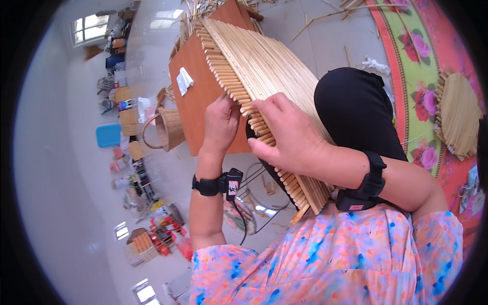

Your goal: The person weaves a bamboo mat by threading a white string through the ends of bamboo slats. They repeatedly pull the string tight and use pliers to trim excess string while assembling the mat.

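A stiff mat of straw-coloured stalks (pixel 279 61) lies tilted across my lap, its far end over a brown wooden board or table. The stalks sit side by side, and their cut ends form a stepped row along the left edge. My left hand (pixel 222 122) is closed at that edge, its fingertips pinching the stalk ends and partly hidden behind them. On the upper face, my right hand (pixel 295 134) grips the same edge, with curled fingers on the stalks and the thumb stretched over the cut ends. Both wrists wear black straps with small boxes.
A white cloth or paper (pixel 184 80) lies on the brown board (pixel 195 112). Beside it stands a wicker basket (pixel 170 129). Loose stalks litter the floor beyond. At right, another stalk piece (pixel 457 112) rests on a flowered red-and-green cloth (pixel 424 96). Household goods line the left wall.
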`<state>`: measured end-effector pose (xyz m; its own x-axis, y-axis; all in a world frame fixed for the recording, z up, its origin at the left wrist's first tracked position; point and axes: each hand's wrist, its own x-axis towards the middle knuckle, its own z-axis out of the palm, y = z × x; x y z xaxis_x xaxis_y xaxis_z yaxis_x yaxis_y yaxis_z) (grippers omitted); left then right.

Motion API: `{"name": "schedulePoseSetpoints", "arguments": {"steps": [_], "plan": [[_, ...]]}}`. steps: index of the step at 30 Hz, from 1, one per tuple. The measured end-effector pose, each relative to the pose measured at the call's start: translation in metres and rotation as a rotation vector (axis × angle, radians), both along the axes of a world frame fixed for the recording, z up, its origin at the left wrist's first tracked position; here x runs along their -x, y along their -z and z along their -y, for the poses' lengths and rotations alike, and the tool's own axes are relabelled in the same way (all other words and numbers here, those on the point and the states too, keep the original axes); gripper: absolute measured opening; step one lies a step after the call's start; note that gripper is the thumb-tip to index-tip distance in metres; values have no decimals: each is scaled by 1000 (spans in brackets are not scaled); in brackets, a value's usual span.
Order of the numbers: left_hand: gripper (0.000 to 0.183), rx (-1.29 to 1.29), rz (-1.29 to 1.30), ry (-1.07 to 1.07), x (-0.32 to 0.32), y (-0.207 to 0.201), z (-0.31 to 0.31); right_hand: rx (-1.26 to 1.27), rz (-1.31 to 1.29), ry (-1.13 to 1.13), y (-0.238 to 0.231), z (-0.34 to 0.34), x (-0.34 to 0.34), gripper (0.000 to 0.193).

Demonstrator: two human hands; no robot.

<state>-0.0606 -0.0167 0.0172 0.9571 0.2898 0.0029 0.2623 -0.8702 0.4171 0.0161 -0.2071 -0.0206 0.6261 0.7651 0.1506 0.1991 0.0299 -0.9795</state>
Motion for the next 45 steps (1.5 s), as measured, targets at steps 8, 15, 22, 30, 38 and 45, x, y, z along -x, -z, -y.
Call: {"name": "schedulePoseSetpoints", "arguments": {"steps": [8,15,22,30,38,45], "plan": [[14,313,28,282,-60,5,-17,360,127,-17,-37,3,-62,46],[17,670,-244,373,-114,5,-18,691,492,137,-51,-9,-95,49],[15,633,87,556,-117,41,-21,782,702,135,-51,-19,-94,42],[15,685,100,551,-106,37,-28,687,678,100,-53,-23,-90,41],[7,644,182,471,-64,40,-44,861,595,257,-39,8,-116,41],[9,462,274,293,-60,51,-15,733,493,267,-34,7,-114,44]]}}
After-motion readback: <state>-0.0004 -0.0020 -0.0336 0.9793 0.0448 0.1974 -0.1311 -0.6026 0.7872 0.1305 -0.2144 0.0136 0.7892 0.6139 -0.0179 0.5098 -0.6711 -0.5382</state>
